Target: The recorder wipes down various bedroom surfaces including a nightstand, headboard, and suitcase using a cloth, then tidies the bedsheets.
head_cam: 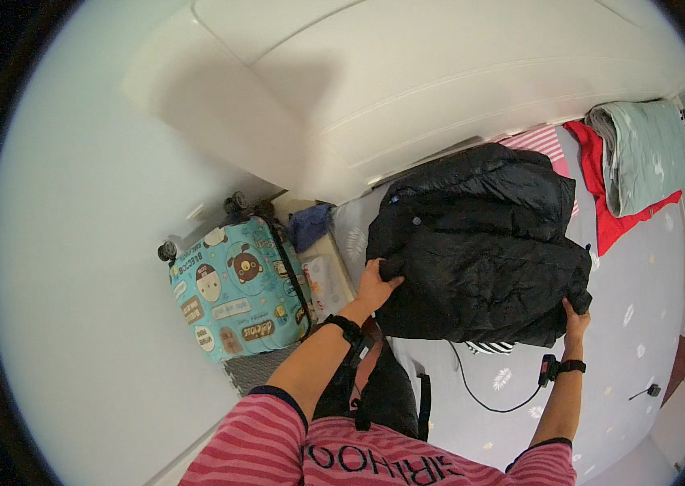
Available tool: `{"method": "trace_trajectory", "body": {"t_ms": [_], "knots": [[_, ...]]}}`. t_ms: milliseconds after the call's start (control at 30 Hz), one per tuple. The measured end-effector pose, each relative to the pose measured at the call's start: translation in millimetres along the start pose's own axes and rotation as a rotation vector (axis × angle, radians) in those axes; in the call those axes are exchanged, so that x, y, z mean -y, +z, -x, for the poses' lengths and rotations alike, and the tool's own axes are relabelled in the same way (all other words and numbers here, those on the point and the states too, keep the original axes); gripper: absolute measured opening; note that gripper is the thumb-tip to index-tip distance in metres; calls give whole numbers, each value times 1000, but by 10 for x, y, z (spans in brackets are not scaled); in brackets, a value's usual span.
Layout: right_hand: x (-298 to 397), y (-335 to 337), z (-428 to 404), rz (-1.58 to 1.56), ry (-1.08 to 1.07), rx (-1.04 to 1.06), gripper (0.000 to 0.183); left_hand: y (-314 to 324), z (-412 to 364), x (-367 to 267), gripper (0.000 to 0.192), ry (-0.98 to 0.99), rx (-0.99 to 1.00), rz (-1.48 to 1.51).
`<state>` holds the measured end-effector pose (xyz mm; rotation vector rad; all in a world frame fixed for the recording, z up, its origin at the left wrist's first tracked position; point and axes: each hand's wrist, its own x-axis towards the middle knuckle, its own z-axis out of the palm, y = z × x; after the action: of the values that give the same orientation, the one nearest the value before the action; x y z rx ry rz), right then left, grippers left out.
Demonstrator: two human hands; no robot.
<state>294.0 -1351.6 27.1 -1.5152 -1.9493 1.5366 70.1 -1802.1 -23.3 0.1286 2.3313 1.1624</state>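
A black padded jacket (488, 261) lies spread across the grey leaf-patterned bed sheet (616, 364). My left hand (376, 282) grips its left edge, thumb on top and the fingers partly hidden by the fabric. At the lower right corner, my right hand (576, 319) pinches the cloth. Behind the jacket's body, a shiny sleeve-like fold (500, 179) lies bunched towards the headboard. From under the near edge peeks a black-and-white striped cloth (491, 347).
A turquoise cartoon-print suitcase (242, 288) stands left of the bed, near a blue cloth (311, 226) and a white packet (324, 285). The cream padded headboard (470, 73) bounds the far side. A folded pale green quilt (646, 155) rests on red fabric (591, 164). A black cable (476, 398) trails from my right wrist.
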Motion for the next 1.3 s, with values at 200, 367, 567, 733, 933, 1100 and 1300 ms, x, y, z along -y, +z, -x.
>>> {"method": "trace_trajectory", "body": {"t_ms": [200,367,567,733,933,1100,1300], "knots": [[204,-200,323,156,-179,-38,44,-408,693,-992,47,151,75,32],[654,-327,695,308,-342,1,42,-1086,1169,-1239,40,214,115,220],[2010,550,1860,287,-499,274,44,-2549,2008,-1076,47,127,-79,213],[2674,1393,2791,160,-516,528,51,-3784,2746,-503,54,185,-466,110],[3325,2781,4000,179,-685,742,49,-5307,3173,421,43,33,-713,89],[3347,3559,4100,126,-614,818,52,-5847,3127,631,41,71,-764,24],[3232,3793,3697,453,-834,577,82,-5809,3026,720,55,97,-907,-240]]}}
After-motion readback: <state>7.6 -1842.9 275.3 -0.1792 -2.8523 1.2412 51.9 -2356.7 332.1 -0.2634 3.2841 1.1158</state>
